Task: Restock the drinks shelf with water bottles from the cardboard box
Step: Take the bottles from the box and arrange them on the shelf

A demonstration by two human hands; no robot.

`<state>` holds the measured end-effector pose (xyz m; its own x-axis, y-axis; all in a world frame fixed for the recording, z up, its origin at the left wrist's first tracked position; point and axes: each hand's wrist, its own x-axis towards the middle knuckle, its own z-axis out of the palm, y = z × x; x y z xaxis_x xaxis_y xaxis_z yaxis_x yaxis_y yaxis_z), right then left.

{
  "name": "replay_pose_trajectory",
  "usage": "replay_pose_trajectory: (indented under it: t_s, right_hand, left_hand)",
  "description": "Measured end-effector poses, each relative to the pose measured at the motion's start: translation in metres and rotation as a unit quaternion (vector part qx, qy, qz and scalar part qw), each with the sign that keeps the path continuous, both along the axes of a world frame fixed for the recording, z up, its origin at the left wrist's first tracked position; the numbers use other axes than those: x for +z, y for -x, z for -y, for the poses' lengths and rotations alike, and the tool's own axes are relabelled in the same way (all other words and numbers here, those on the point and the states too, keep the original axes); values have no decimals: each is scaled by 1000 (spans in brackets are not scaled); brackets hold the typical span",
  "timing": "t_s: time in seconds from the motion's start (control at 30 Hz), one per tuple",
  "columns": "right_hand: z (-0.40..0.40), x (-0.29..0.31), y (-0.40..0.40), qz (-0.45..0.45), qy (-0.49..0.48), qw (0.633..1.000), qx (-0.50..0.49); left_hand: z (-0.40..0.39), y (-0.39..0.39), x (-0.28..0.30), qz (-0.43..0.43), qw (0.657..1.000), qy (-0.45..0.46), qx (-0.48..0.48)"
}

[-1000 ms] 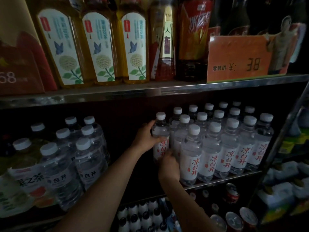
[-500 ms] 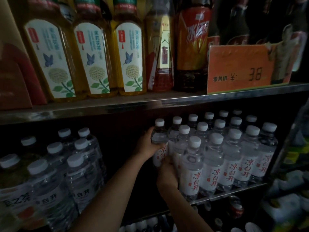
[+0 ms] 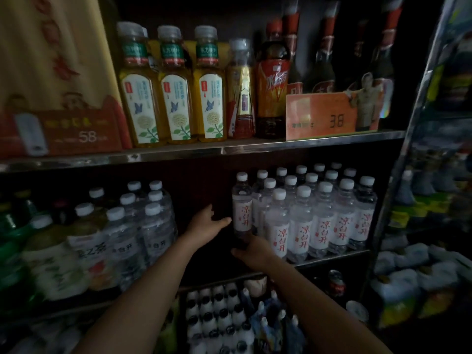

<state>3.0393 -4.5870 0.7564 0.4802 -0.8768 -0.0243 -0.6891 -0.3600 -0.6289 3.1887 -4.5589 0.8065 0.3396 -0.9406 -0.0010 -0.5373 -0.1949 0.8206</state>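
A clear water bottle with a white cap and a white label with red characters stands at the left end of a block of several like bottles on the middle shelf. My left hand is beside it with fingers spread, its thumb tip touching the label. My right hand grips the bottle's base from the front. The cardboard box is not in view.
Larger water bottles and tea bottles fill the shelf's left part, with a dark gap between the groups. Yellow tea bottles and an orange price card stand above. More bottles and cans lie below.
My left hand has let go of the bottle and drawn back to the left, fingers opening. My right hand stays at the bottle's base. The view has tilted upward.
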Motion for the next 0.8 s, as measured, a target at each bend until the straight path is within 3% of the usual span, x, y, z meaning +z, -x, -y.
replay_pose_trajectory:
  t_s: [0.4,0.8]
  right_hand:
    - [-178,28,132,32,44,996,-73]
    - [-304,13,300,-4,69,985,-157]
  left_hand:
    - [-185,87,-9,125,988,-15,-92]
    - [-284,234,-45,108,977,-20,-184]
